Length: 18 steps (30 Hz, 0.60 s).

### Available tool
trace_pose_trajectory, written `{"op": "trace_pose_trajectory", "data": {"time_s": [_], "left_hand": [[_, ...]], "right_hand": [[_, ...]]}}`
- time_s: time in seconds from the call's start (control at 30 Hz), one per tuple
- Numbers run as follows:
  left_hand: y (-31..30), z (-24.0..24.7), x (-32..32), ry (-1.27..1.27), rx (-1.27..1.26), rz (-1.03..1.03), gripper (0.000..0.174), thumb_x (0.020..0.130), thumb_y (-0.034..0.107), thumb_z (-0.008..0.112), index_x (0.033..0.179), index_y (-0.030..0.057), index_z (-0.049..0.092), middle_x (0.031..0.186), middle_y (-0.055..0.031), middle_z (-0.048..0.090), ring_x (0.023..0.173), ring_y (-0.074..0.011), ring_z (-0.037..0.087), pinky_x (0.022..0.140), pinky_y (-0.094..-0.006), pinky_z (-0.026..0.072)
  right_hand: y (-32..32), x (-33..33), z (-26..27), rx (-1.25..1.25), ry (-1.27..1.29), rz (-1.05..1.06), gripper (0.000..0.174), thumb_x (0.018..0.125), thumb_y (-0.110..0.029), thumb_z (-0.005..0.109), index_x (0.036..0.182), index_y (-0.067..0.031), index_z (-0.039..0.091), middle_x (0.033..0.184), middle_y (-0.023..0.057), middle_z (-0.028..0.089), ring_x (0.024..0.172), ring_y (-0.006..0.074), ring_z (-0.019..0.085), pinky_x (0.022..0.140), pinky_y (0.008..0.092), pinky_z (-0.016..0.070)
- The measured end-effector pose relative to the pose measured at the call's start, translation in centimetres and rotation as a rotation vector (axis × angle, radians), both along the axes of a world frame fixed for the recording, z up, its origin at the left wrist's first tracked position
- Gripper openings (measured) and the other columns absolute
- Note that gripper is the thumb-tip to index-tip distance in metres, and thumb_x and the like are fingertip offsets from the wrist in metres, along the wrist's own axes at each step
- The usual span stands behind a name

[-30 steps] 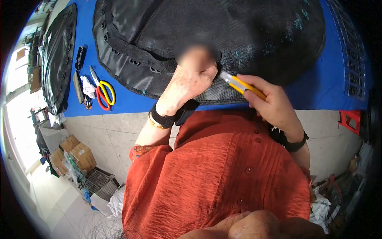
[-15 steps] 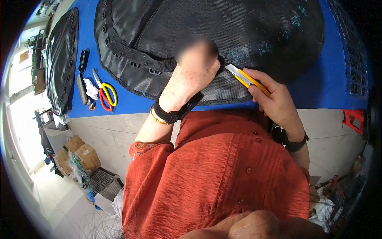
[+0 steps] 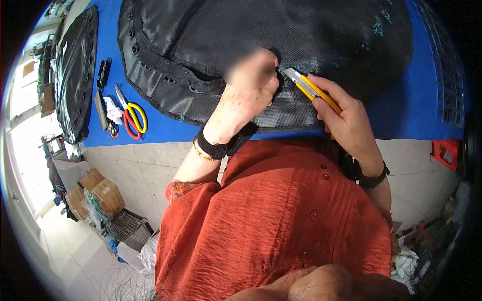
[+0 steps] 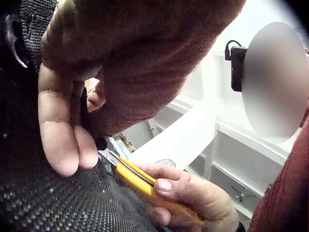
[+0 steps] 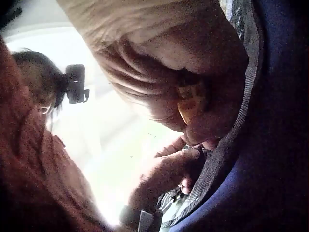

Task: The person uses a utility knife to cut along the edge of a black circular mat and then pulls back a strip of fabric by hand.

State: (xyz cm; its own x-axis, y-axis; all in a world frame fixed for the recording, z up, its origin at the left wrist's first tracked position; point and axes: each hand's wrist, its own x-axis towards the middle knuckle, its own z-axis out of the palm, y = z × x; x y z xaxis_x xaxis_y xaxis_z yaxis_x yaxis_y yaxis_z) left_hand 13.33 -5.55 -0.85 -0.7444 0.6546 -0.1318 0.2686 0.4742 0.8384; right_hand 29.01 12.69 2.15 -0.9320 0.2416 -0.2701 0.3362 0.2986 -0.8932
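A large black mesh cover point(image 3: 241, 30) with a row of plastic clips along a strap lies on the blue table, teal thread fluff scattered on it. My left hand point(image 3: 246, 93) is over its near part, fingers curled at the fabric and partly blurred in the head view. In the left wrist view, fingertips point(image 4: 65, 162) lie against the mesh. My right hand point(image 3: 346, 123) grips a yellow utility knife point(image 3: 321, 94), thumb along its side. Its bare blade point(image 3: 292, 75) points up and left, close beside the left hand's fingers and over the fluff.
Scissors with red and yellow handles point(image 3: 133, 118), a crumpled white scrap point(image 3: 114, 111) and a small black tool point(image 3: 103, 74) lie at the left. Another black clipped piece point(image 3: 75, 75) is beyond them. A clear gridded sheet point(image 3: 447, 75) covers the right end; a red stool point(image 3: 444, 153) stands below.
The knife has moved away from my body, its blade tip now farther up the cover. My left hand has shifted slightly and stays at the fabric.
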Motion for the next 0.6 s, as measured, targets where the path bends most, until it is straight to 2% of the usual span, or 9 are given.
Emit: {"op": "trace_pose_trajectory", "data": {"time_s": [0.17,0.27,0.37,0.6], "left_hand": [[-0.1,0.2,0.1,-0.068,0.025,0.019,0.012,0.098,0.003,0.066,0.108,0.0049,0.059,0.094,-0.0106,0.068,0.056,-0.0113,0.068,0.049,-0.0277,0.0538],[-0.3,-0.3,0.1,-0.013,0.053,0.017,0.009,0.099,0.003,0.065,0.106,0.0045,0.058,0.09,-0.009,0.068,0.057,-0.0112,0.069,0.049,-0.0266,0.0545],[-0.5,0.2,0.4,-0.182,0.068,0.095,0.008,0.1,0.003,0.063,0.106,0.0035,0.057,0.086,-0.0065,0.067,0.059,-0.0107,0.069,0.051,-0.0252,0.0558],[-0.8,-0.3,1.2,-0.281,0.129,0.19,0.006,0.103,0.004,0.061,0.106,0.0024,0.057,0.08,-0.0031,0.066,0.062,-0.0097,0.069,0.054,-0.0244,0.0578]], "right_hand": [[-0.1,-0.1,-0.2,0.014,-0.001,-0.006,0.039,0.103,-0.012,0.067,0.142,-0.0065,0.062,0.13,0.0158,0.074,0.116,0.0251,0.074,0.095,0.0346,0.0572],[-0.4,-0.2,0.0,-0.003,-0.003,-0.01,0.039,0.103,-0.012,0.067,0.142,-0.0067,0.062,0.129,0.0161,0.074,0.116,0.0255,0.074,0.094,0.0345,0.0575],[-0.4,-0.5,0.2,-0.004,-0.002,-0.005,0.039,0.103,-0.011,0.067,0.142,-0.0064,0.062,0.128,0.0171,0.074,0.115,0.0258,0.075,0.092,0.0342,0.0579],[-0.5,-0.6,-0.4,0.043,0.105,0.027,0.039,0.103,-0.01,0.067,0.141,-0.0048,0.061,0.125,0.0203,0.074,0.113,0.0311,0.075,0.09,0.0365,0.0591]]}}
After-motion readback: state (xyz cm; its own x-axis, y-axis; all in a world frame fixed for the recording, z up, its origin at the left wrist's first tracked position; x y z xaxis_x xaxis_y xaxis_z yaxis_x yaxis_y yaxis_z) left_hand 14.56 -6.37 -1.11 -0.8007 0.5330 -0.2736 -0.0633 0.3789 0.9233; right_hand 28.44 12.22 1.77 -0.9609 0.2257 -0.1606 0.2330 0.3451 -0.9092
